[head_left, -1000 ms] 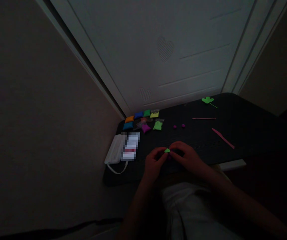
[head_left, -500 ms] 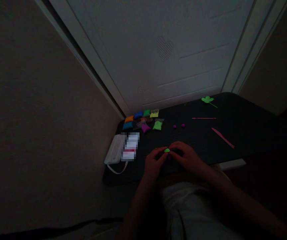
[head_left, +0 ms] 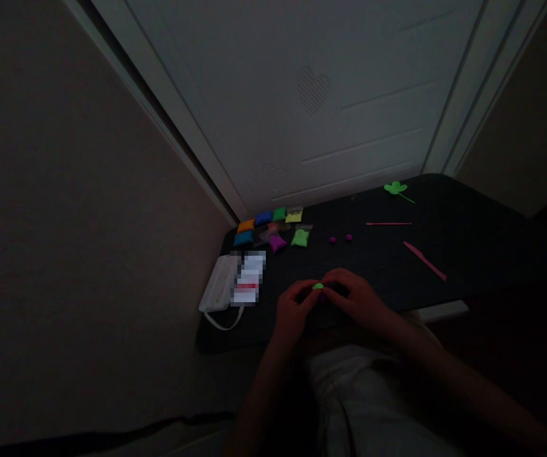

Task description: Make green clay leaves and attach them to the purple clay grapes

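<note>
Close to the front edge of the dark table, my left hand [head_left: 294,310] and my right hand [head_left: 353,293] meet at the fingertips. Pinched between them is a small piece of bright green clay [head_left: 318,286]. A dark purple bit shows just below the green, mostly hidden by the fingers. Two small purple clay balls [head_left: 348,238] lie on the table beyond my hands. Farther right are a pink modelling knife [head_left: 424,261] and a thin pink modelling stick [head_left: 388,223].
Several coloured clay packets [head_left: 277,243] lie at the back left. In front of them are a white power bank [head_left: 219,284] with a cable and a phone [head_left: 249,279] with a lit, blurred screen. A green clover shape [head_left: 396,188] with a stem rests at the far right. A white door [head_left: 349,139] stands behind the table.
Both hands stay in nearly the same place with the green clay. The purple bit beneath it is a little less visible now. The view has shifted slightly.
</note>
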Tool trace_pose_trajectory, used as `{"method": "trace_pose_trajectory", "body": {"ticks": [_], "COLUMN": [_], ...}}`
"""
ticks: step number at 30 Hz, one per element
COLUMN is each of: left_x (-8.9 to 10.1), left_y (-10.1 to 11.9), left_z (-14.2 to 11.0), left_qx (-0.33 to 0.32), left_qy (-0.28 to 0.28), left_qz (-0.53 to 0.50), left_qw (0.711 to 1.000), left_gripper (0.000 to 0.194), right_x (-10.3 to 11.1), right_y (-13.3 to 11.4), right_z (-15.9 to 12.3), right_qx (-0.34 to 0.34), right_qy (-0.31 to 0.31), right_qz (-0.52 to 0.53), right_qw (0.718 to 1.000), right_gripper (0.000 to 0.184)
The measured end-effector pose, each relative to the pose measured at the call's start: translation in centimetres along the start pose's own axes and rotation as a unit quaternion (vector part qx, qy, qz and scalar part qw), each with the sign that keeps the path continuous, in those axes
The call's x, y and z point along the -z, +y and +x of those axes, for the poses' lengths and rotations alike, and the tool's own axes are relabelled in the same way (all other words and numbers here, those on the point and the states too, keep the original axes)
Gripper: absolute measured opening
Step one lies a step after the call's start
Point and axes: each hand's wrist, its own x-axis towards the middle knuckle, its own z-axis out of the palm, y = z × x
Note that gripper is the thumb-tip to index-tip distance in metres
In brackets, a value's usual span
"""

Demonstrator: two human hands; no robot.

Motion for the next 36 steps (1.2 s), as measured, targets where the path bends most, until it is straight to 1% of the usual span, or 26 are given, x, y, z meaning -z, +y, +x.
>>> {"method": "trace_pose_trajectory", "body": {"ticks": [6, 9, 15, 17, 22, 25, 27, 29, 30, 32, 34, 36], "left_x": [0.0, -0.1, -0.1, -0.1, -0.1, -0.1, -0.2, -0.5, -0.6, -1.0, -1.3, -1.6], "left_y": [0.0, 0.0, -0.3, -0.3, 0.0, 0.2, 0.2, 0.1, 0.0, -0.2, -0.2, -0.1], "left_z": [0.0, 0.0, 0.0, 0.1, 0.0, 0.0, -0.1, -0.2, -0.3, -0.6, -0.9, -1.0], "left_qx": [-0.001, 0.0, 0.001, 0.001, 0.01, -0.003, -0.012, -0.015, -0.017, -0.03, -0.046, -0.058], "left_qy": [0.015, 0.013, 0.016, 0.014, -0.006, -0.005, 0.016, 0.061, 0.086, 0.123, 0.133, 0.127], "left_qz": [0.009, 0.002, -0.017, -0.014, 0.0, 0.013, 0.025, 0.073, 0.114, 0.216, 0.306, 0.369], "left_qw": [1.0, 1.0, 1.0, 1.0, 1.0, 1.0, 0.999, 0.995, 0.99, 0.968, 0.942, 0.919], "left_gripper": [0.025, 0.025, 0.024, 0.023, 0.025, 0.025, 0.026, 0.029, 0.03, 0.034, 0.04, 0.045], "right_x": [0.0, 0.0, 0.0, 0.0, 0.0, 0.0, 0.1, 0.2, 0.2, 0.4, 0.6, 0.7], "right_y": [0.0, -0.1, 0.1, 0.1, 0.0, 0.0, 0.1, 0.3, 0.4, 0.7, 1.0, 1.2], "right_z": [0.0, 0.0, -0.1, -0.1, -0.1, -0.1, -0.1, 0.0, 0.0, 0.1, 0.2, 0.3], "right_qx": [-0.005, -0.003, 0.002, 0.007, 0.028, 0.017, -0.002, -0.031, -0.051, -0.094, -0.133, -0.154], "right_qy": [-0.008, -0.012, 0.007, 0.012, -0.007, 0.009, 0.03, 0.055, 0.067, 0.083, 0.096, 0.106], "right_qz": [-0.002, -0.003, -0.014, -0.02, -0.028, -0.028, -0.022, -0.011, -0.002, 0.021, 0.05, 0.076], "right_qw": [1.0, 1.0, 1.0, 1.0, 0.999, 0.999, 0.999, 0.998, 0.996, 0.992, 0.985, 0.979], "right_gripper": [0.012, 0.012, 0.014, 0.016, 0.014, 0.013, 0.013, 0.013, 0.013, 0.014, 0.016, 0.018]}}
